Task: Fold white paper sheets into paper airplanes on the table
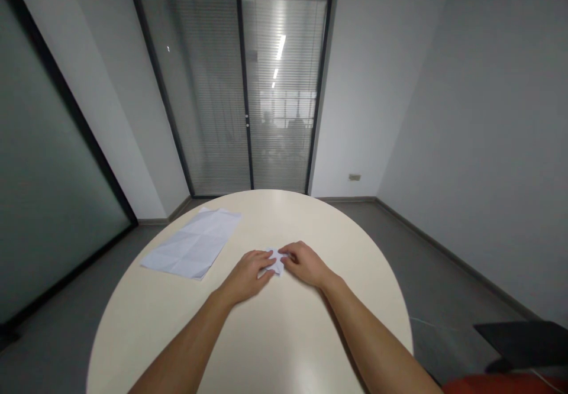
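Observation:
A small folded piece of white paper (276,262) lies on the round cream table (266,335), between my two hands. My left hand (249,274) rests on the paper's left side, its fingers spread over it and pressing it to the table. From the right, my right hand (305,262) pinches the paper's edge between bent fingers and thumb. Part of the paper is hidden under the fingers. Farther left on the table lie larger white sheets (193,244) with crease lines, flat and apart from both hands.
Beyond the table stands a glass door with blinds (284,86). A black object (523,342) and something red (501,384) are at the lower right, beside the table. A wall socket (354,177) is on the back wall.

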Demonstrator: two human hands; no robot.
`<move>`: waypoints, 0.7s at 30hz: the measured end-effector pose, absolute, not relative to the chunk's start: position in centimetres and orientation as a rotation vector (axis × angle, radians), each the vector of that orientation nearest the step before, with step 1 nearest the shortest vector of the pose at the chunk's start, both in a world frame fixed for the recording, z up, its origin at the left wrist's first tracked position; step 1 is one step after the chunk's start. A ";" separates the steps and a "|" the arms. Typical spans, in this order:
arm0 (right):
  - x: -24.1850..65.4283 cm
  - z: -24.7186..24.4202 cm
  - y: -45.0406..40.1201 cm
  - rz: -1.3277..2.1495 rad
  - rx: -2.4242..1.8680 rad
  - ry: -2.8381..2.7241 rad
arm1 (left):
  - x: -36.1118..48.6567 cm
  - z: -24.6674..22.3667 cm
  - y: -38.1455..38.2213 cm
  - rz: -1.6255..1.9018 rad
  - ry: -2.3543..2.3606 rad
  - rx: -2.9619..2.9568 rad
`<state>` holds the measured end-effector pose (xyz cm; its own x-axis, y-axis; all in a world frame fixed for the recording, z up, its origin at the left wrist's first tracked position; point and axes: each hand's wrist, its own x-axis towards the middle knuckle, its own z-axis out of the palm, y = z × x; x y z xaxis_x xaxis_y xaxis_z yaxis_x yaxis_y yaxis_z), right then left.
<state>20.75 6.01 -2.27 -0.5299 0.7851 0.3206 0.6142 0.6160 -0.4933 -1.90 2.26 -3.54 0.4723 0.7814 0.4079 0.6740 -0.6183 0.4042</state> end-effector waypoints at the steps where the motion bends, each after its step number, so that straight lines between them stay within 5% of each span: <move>1: 20.8 -2.3 6.0 0.432 -1.098 -2.328 | -1.9 -3.5 2.3 0.837 1.261 2.534; 21: 21.1 -2.6 6.0 0.360 -1.011 -2.416 | -1.9 -3.6 2.6 0.834 1.431 2.512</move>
<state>21.15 6.05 -2.63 -0.6037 0.7217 0.3386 0.5917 0.6903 -0.4164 -1.90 2.57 -3.63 0.3966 0.8273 0.3978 0.7536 -0.5409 0.3735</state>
